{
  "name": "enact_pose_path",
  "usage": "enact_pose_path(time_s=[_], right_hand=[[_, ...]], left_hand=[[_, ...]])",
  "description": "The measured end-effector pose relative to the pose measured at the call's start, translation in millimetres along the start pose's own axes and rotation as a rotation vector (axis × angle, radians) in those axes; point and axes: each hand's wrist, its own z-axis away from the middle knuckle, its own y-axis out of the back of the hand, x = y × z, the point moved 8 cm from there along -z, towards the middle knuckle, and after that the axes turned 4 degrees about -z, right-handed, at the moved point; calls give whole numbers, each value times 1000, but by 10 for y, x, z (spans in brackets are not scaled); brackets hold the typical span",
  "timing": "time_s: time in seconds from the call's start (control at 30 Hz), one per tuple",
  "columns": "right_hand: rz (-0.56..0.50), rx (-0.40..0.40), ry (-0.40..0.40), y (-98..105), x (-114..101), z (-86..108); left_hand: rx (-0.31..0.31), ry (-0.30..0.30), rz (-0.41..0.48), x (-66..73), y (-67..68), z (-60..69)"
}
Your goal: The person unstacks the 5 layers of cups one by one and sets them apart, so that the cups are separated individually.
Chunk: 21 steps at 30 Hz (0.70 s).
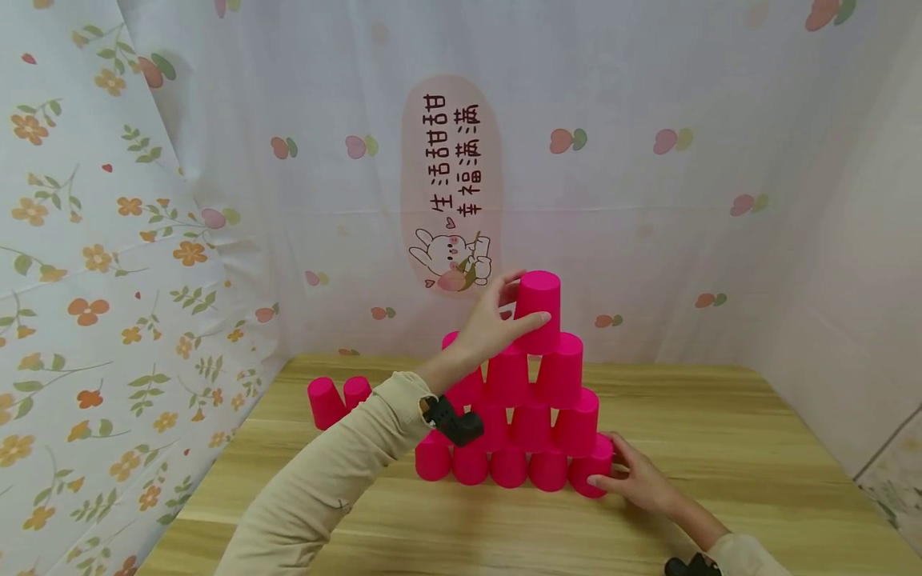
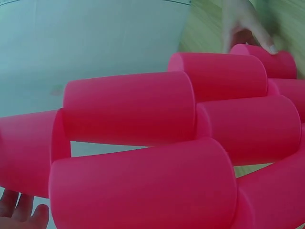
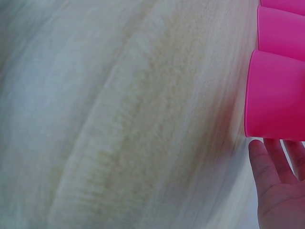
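Since this pyramid of pink cups [image 1: 531, 428] looks like thin, smooth plastic, I judge each piece light and fairly stiff, hard to break but slippery enough to skid at a nudge. From my remote seat I see the top cup [image 1: 539, 312] upside down at the peak, its rim over the middle cup [image 1: 507, 376] and the right cup [image 1: 559, 372] of the row beneath; I cannot tell whether its full weight is down. My left hand [image 1: 486, 324] grips it, thumb across the near wall and fingers round the side. I like that side hold: opposite walls taken gently, with little squeeze, because a hard pinch could flex the wall and a sticky release could drag the cup sideways. Low at the corner, my right hand [image 1: 641, 480] lightly grips the bottom-right cup [image 1: 591, 472], thumb in front and fingers behind, where a soft touch suits better than a push, as the rows above lean on friction alone. I would keep my sleeve clear of the leaning edge. Apart from the stack, on the left of the wooden table [image 1: 684, 448], two loose cups [image 1: 326, 402] stand upside down, presumably just as light
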Motion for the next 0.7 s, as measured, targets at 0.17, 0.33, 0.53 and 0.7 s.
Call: enact_pose_path(time_s=[0.17, 0.33, 0.53, 0.7], right_hand=[[5, 10, 13, -7, -20, -1], [-3, -4, 41, -29, -64, 0], [-8, -4, 37, -23, -59, -7], [17, 0, 12, -13, -13, -9]], left_hand=[[-6, 15, -23, -32, -25, 14], [-7, 0, -10, -21, 21, 33], [59, -61, 18, 32, 260, 58], [122, -129, 2, 70, 552, 111]])
